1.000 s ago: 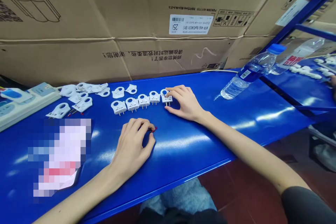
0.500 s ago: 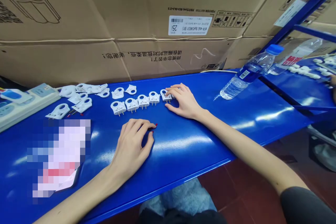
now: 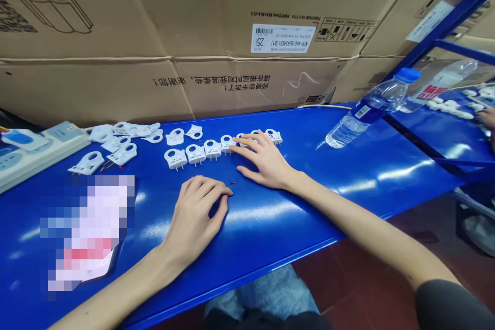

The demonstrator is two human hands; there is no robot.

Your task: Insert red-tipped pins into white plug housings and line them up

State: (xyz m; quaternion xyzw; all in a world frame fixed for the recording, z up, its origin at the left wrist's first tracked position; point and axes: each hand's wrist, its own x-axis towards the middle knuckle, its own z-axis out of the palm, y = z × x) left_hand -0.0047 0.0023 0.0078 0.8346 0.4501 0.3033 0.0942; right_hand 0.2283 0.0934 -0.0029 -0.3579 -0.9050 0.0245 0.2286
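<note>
A row of white two-pin plugs [image 3: 195, 153] lies on the blue table [image 3: 348, 175]. My right hand [image 3: 263, 159] lies open over the right part of that row, fingers stretched out and pointing left, the fingertips touching a plug [image 3: 227, 143]. One more plug [image 3: 274, 136] shows just beyond its knuckles. My left hand [image 3: 197, 211] rests arched on its fingertips nearer the table's front edge, holding nothing. A tiny red piece [image 3: 232, 183] lies on the table just past its index fingertip, apart from it.
Loose white plug shells [image 3: 116, 144] lie at the back left beside a power strip [image 3: 34, 152]. A pixellated flat object [image 3: 87, 232] is at the front left. A water bottle [image 3: 363, 113] lies at the right. Cardboard boxes [image 3: 193, 36] wall the back. Another person's hand [image 3: 487, 118] is at the far right.
My right hand let go of the end plug and slid left along the row with its fingers stretched out. The small red piece left my left hand's fingertips and now lies on the table.
</note>
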